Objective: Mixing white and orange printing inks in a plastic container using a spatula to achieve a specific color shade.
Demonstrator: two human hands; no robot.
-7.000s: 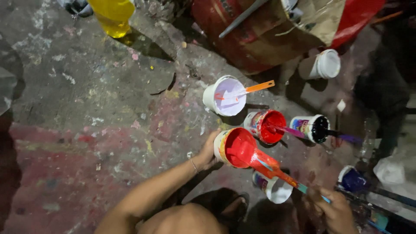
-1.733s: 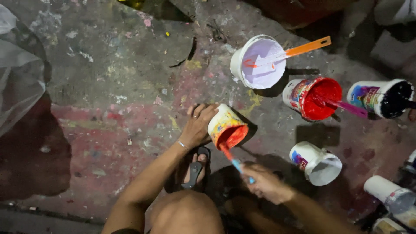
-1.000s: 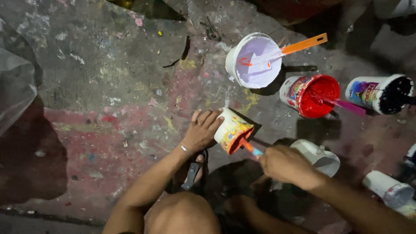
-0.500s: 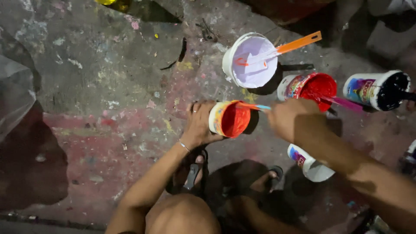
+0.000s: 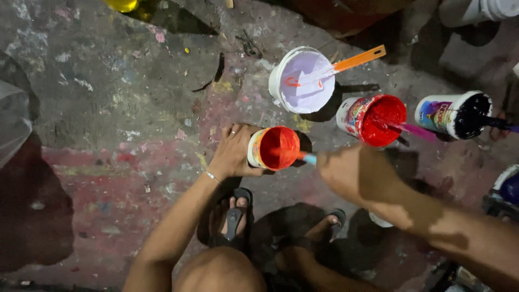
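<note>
My left hand (image 5: 233, 153) grips a small tub of red-orange paint (image 5: 274, 148) by its side and tilts its mouth toward me, just above the paint-stained concrete floor (image 5: 108, 108). My right hand (image 5: 351, 170) holds a blue-handled brush (image 5: 306, 157) whose tip is dipped into the paint in that tub. The brush head is hidden in the paint. My feet in dark sandals (image 5: 233, 216) rest on the floor below the tub.
Beyond the tub stand a white bucket of pale lilac paint (image 5: 301, 81) with an orange-handled brush, a red paint pot (image 5: 373, 120) with a pink stick, and a black paint pot (image 5: 454, 114). A blue pot (image 5: 505, 186) sits at the right edge.
My right hand has swung from below the tub up to its right side, keeping the brush in the paint. My left hand has tipped the tub's mouth more toward me.
</note>
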